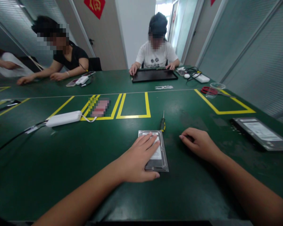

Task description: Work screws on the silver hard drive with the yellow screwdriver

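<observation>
A hard drive (pixel 164 157) with a white label lies flat on the green table (pixel 73 191) in front of me. My left hand (pixel 141 157) rests on top of it, fingers stretched out and spread over the label, the thumb along its near edge. Just beyond the drive is a screwdriver (pixel 163 124) with a black and yellow handle, its thin shaft pointing away from me. To the right, apart from both, my right hand (pixel 198 142) rests on the tabletop with its fingers loosely curled in and nothing visible in them.
At the right lies a stack of hard drives (pixel 261 133), small bits beside it. A white power strip (pixel 63 119) with a cable is at the left. Yellow tape (pixel 133 116) marks the table. Across it, a person handles a black panel (pixel 154 75); others sit at the left.
</observation>
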The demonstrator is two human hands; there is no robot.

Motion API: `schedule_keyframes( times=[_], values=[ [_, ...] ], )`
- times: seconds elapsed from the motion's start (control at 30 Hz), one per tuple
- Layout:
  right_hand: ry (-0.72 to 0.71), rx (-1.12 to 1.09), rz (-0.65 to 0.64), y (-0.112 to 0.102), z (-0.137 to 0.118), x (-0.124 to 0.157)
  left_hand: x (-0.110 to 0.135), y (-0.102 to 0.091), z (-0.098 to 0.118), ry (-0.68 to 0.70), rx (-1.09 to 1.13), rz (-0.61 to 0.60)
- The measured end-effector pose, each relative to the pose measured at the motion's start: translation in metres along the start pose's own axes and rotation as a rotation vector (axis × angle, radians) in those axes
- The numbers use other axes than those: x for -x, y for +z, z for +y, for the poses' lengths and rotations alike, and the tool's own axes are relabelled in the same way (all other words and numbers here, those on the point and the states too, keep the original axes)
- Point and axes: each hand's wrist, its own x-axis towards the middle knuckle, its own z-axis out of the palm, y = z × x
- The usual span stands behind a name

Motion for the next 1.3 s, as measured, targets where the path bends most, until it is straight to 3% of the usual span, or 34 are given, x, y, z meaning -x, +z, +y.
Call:
schedule_keyframes(
  times=[0.23, 0.4, 0.5, 0.93, 1.3],
  values=[
    [0.041, 0.022, 0.013, -0.002, 0.002, 0.002, -0.012, -0.020, -0.004, -0.045, 0.099, 0.066],
    [0.068, 0.029, 0.024, -0.001, 0.003, 0.002, -0.016, -0.002, -0.020, -0.020, 0.136, 0.320],
    [0.080, 0.029, 0.027, -0.002, 0.003, 0.002, -0.014, 0.005, -0.025, 0.020, 0.172, 0.345],
    [0.091, 0.045, 0.064, -0.003, 0.006, 0.004, -0.010, 0.004, -0.028, 0.050, 0.207, 0.302],
    [0.122, 0.049, 0.087, -0.003, 0.011, 0.004, 0.003, 0.000, -0.012, 0.064, 0.024, 0.053]
  ],
)
